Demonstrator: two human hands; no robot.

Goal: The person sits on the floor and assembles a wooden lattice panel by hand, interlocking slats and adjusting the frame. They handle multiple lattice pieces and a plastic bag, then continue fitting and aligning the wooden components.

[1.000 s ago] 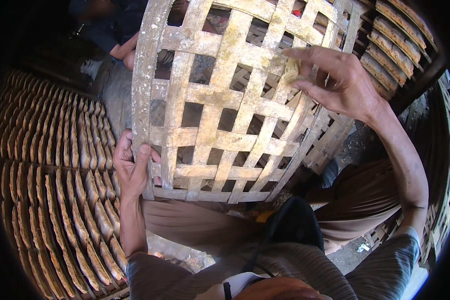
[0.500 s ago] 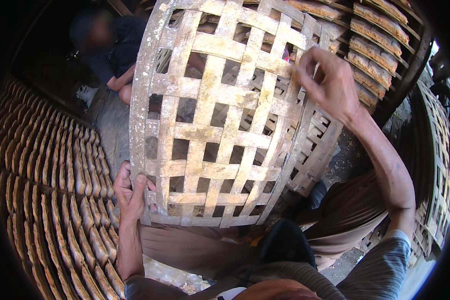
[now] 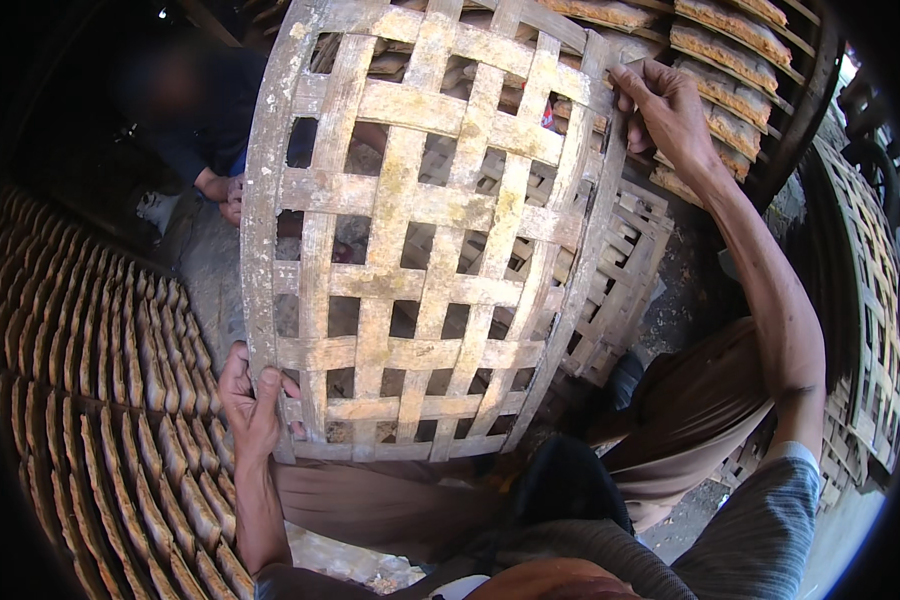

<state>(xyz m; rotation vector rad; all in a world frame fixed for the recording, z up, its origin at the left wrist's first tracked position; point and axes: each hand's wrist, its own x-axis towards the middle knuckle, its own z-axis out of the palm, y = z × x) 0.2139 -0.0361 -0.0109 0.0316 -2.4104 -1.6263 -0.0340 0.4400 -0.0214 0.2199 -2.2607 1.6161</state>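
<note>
In front of me stands a woven bamboo rack (image 3: 440,205), an open lattice of flat strips with a pale, weathered frame and yellowish stains. My left hand (image 3: 251,405) grips the lower part of its left side bar, thumb on the near face and fingertips showing through the gap behind. At the upper right, my right hand (image 3: 673,112) has its thumb and forefinger pinched on the right side bar, the other fingers curled. The rack is tilted, its lower edge close to my legs. Behind its right side lies another woven rack (image 3: 625,285), partly hidden.
Rows of stacked brownish slabs (image 3: 100,330) fill the left side. More slabs on shelves (image 3: 725,75) rise at the upper right, by a dark post. Several woven racks (image 3: 870,270) lean at the far right. Another person (image 3: 185,130) sits at the upper left.
The rack has shifted slightly left and down with my left hand. My right hand has moved up, its fingers now on the side bar. The other person's hands have shifted.
</note>
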